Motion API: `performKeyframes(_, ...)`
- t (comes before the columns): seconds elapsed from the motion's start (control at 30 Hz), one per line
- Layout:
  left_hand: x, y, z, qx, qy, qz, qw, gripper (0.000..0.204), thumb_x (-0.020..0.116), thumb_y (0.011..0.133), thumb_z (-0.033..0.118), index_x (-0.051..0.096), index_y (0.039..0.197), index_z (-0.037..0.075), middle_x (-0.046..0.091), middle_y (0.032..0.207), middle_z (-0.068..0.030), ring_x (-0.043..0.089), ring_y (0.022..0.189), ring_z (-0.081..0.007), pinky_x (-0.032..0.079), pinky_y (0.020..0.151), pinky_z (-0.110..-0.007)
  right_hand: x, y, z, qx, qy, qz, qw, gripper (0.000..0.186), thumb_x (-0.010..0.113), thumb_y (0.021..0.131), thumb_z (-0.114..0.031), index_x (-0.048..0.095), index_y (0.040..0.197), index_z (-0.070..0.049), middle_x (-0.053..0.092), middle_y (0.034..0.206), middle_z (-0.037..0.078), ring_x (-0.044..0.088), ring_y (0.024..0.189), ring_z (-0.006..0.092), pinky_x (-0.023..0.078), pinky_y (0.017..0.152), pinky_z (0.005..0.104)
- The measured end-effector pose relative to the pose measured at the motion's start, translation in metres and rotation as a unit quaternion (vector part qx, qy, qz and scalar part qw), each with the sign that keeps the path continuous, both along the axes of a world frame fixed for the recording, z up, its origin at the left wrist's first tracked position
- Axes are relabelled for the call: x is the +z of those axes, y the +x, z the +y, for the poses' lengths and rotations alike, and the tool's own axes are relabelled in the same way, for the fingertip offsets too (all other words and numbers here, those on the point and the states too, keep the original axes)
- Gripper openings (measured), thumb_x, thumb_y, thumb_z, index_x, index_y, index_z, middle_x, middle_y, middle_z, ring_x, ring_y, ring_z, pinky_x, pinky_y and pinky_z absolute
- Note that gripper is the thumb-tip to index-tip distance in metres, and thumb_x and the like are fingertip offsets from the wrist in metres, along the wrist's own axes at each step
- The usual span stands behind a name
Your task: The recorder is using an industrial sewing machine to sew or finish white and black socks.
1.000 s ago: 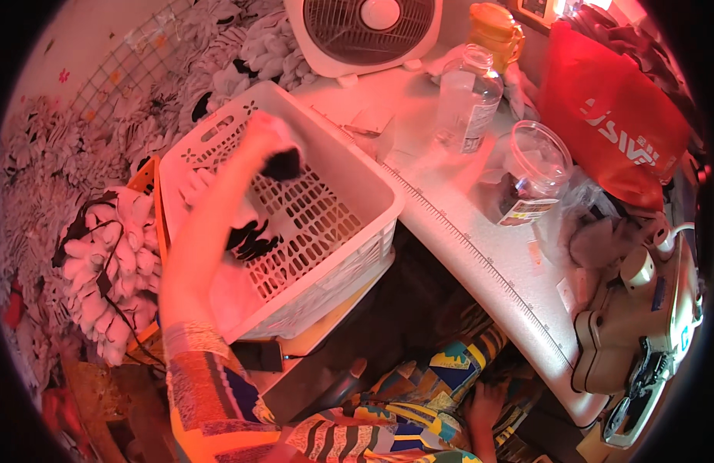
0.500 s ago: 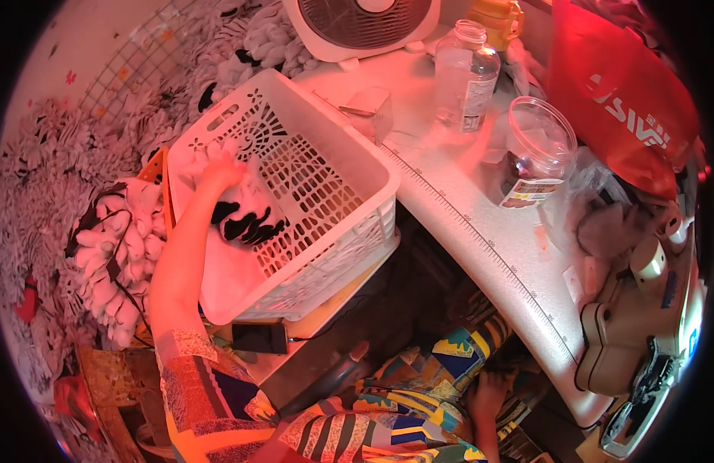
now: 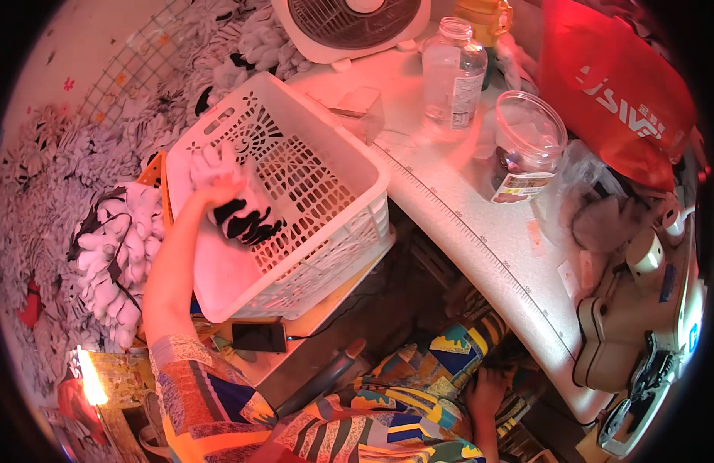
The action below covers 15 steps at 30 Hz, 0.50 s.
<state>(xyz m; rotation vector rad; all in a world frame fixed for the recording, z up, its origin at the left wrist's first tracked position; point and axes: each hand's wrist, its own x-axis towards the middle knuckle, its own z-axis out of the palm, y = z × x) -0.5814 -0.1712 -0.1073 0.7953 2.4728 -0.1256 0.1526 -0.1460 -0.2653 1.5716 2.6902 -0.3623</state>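
My left hand (image 3: 224, 190) reaches into the white perforated plastic basket (image 3: 326, 241), over the pile in its left part. White finger-like cloth pieces (image 3: 210, 163), which look like gloves, lie just beyond it. Black-tipped cloth pieces (image 3: 253, 225) lie close by on its right. Glare and blur wash out the fingers, so their grip does not show. Low on the right, my right hand (image 3: 487, 392) rests on my patterned clothing with its fingers laid out and nothing visible in it.
A sewing machine (image 3: 627, 332) stands at the right of the white worktable (image 3: 480, 247). The table also bears a clear bottle (image 3: 453, 81), an open clear jar (image 3: 529, 147) and a fan (image 3: 353, 23). Glove-like heaps (image 3: 114, 255) fill the left. A phone (image 3: 258, 336) lies below the basket.
My left hand has drawn slightly back toward me inside the basket, uncovering more of the white pieces. The whole view has shifted a little. My right hand stays put.
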Motion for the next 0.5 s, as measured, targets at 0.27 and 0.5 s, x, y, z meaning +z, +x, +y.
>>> performKeyframes(0.27, -0.06, -0.064, 0.026, -0.135, 0.004, -0.074, 0.988, 0.07, 0.031, 0.098, 0.053, 0.026, 0.147, 0.003, 0.025, 0.153, -0.0174, 0.024, 0.141, -0.0307, 0.019, 0.115, -0.04, 0.045, 0.016, 0.0, -0.037, -0.076, 0.108, 0.991, 0.04, 0.065, 0.078, -0.021, 0.057, 0.115, -0.01, 0.059, 0.103, 0.013, 0.057, 0.097, 0.0335, 0.046, 0.083, 0.0454)
performKeyframes(0.5, 0.093, 0.183, 0.104, -0.145, 0.155, 0.09, 0.973, 0.051, 0.043, 0.096, 0.034, 0.042, 0.134, 0.0, 0.045, 0.134, -0.0216, 0.042, 0.124, -0.0368, 0.033, 0.104, -0.042, 0.167, 0.126, -0.03, -0.108, 0.088, 0.244, 0.96, 0.026, 0.063, 0.079, -0.017, 0.06, 0.103, -0.01, 0.058, 0.097, 0.01, 0.059, 0.087, 0.0286, 0.05, 0.071, 0.0398)
